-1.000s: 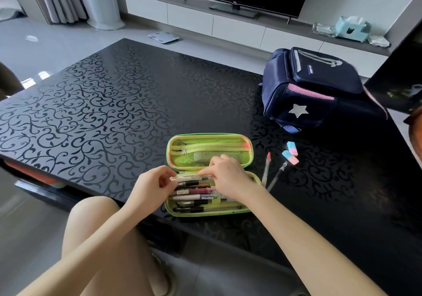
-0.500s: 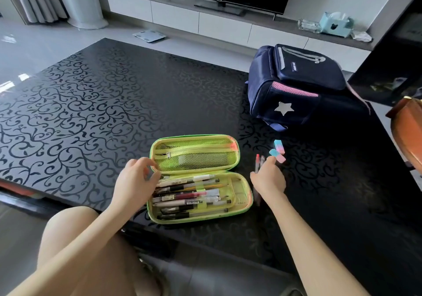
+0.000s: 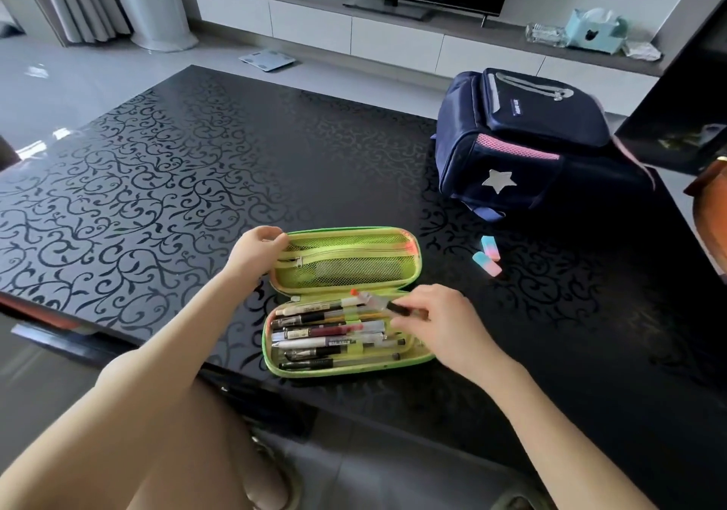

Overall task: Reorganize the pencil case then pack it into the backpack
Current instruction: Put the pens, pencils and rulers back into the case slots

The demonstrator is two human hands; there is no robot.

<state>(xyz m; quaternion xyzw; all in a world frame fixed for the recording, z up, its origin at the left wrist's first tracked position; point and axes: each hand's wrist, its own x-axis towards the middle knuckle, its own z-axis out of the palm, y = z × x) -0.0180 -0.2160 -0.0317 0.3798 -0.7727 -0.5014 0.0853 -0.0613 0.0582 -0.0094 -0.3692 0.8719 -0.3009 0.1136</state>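
On the black table, left hand holds the pencil case lid, right hand pinches pens.

We see a black tabletop patterned with curling vine scrolls. The pencil case is lime green, its mesh pocket yellow-green; the pens inside are black, red and clear. Beyond the case, the backpack is navy with pink mesh and a silver star; right of the case, two erasers fade pink to blue.
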